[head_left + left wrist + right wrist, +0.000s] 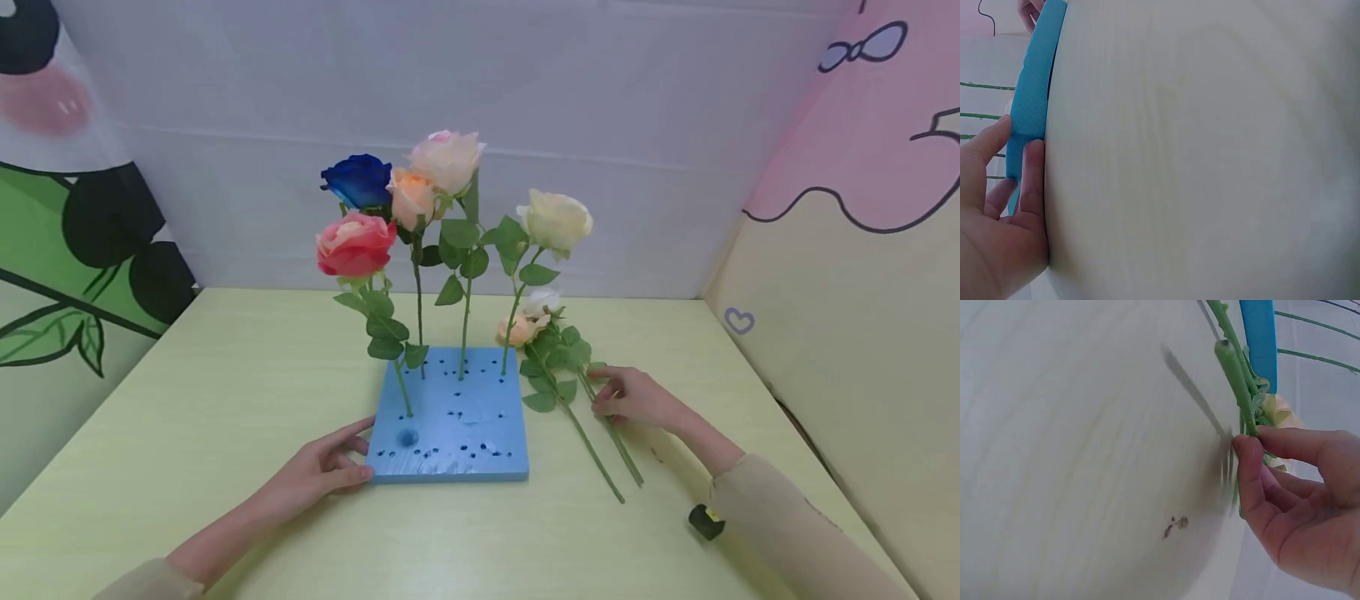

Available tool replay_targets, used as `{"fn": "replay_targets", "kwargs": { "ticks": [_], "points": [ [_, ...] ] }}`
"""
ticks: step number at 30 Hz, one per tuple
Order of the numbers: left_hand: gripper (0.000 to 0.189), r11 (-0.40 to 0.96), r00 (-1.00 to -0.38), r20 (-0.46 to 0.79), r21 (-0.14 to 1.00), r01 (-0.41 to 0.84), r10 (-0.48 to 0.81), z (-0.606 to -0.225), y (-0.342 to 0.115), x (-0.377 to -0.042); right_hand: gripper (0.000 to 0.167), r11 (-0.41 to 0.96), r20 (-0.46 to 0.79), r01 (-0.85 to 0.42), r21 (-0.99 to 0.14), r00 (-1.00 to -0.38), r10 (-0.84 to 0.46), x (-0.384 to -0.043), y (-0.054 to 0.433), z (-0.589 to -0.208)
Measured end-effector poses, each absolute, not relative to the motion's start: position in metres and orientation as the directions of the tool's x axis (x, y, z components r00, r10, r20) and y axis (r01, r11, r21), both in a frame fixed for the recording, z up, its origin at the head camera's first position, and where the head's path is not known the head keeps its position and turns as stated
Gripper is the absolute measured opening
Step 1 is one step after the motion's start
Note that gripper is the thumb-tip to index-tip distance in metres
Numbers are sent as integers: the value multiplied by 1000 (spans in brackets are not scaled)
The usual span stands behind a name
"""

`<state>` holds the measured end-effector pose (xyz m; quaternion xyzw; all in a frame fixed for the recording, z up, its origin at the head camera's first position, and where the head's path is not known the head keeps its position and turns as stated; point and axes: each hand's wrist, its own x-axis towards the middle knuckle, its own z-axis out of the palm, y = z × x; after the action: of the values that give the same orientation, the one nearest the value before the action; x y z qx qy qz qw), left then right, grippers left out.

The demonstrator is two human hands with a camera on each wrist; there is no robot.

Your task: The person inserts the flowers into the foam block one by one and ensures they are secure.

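My left hand point(318, 467) holds the near left corner of a blue foam board point(480, 429), thumb at the front edge and fingers along the left side. The board is dotted with holes. Upright in it stand several artificial roses: a coral-pink rose point(356, 244), a blue rose point(360, 181), a peach rose point(412, 198), a pale pink rose point(450, 161) and a cream rose point(557, 222). To the board's right, my right hand point(637, 398) pinches a green stem point(1233, 372) between thumb and fingertips. That stem leads toward a white rose point(542, 302).
Beside the pinched stem lies a second peach rose point(522, 329), its leaves overlapping the other's. A small black object point(705, 522) is near my right sleeve. Behind the table point(247, 358) hangs a pale cloth point(262, 208); a painted wall point(847, 275) borders the right side.
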<state>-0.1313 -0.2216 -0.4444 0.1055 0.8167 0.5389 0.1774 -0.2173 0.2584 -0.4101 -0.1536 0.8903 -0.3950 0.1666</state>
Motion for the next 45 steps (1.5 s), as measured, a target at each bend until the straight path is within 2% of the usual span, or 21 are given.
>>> {"fn": "replay_targets", "kwargs": {
  "ticks": [16, 24, 35, 45],
  "points": [
    [78, 387, -916, -169, 922, -17, 364, -443, -221, -130, 58, 491, -182, -21, -871, -914, -362, -217, 266, -410],
    [77, 355, -913, -144, 935, 1, 381, -443, -220, -131, 57, 457, -148, 5, -889, -949, -278, -215, 269, -407],
    [77, 367, -918, -150, 930, -5, 367, -444, -221, -129, 59, 420, -11, -71, -905, -982, -190, -209, 266, -392],
    [76, 368, -915, -150, 930, -3, 373, -446, -223, -130, 51, 382, 161, -196, -903, -979, -122, -207, 257, -373]
  ]
}}
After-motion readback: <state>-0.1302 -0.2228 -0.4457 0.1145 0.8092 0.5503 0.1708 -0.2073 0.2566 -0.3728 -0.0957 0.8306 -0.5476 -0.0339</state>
